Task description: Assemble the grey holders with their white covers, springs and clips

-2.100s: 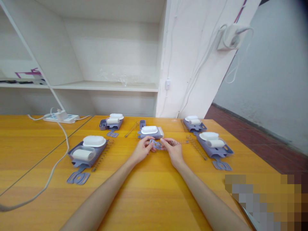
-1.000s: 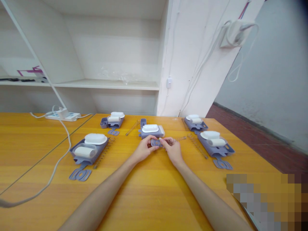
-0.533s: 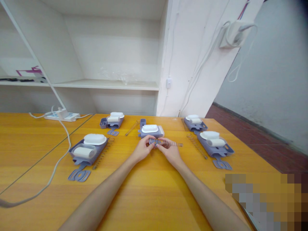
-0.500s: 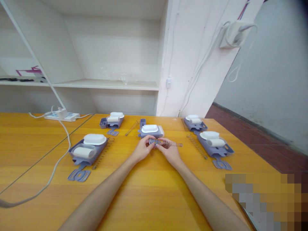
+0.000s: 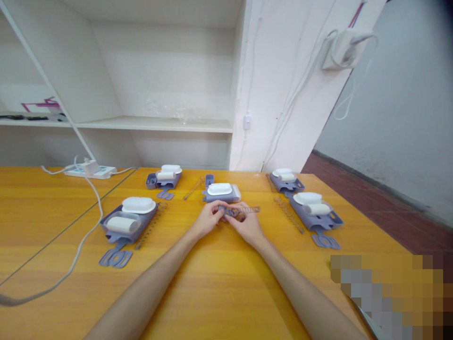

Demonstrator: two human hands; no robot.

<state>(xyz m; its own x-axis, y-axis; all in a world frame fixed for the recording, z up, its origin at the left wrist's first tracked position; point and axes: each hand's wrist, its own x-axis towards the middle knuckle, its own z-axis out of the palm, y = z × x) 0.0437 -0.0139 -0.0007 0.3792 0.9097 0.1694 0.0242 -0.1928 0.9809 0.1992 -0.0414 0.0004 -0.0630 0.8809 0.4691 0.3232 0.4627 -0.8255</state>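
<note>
step: fitting spring (image 5: 247, 208) onto small purple piece (image 5: 224, 211) | left hand (image 5: 207, 220) fingers pinch piece, right hand (image 5: 247, 225) fingers pinch spring | next: probably needs careful lining up

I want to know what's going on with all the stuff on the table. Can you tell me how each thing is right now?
left hand: closed on the small purple piece
right hand: closed on the spring
small purple piece: held between both hands
spring: held, sticking out to the right
purple case behind the hands: flat, white lid on top
purple case at near left: open, white roll inside
power strip: plugged in
</note>
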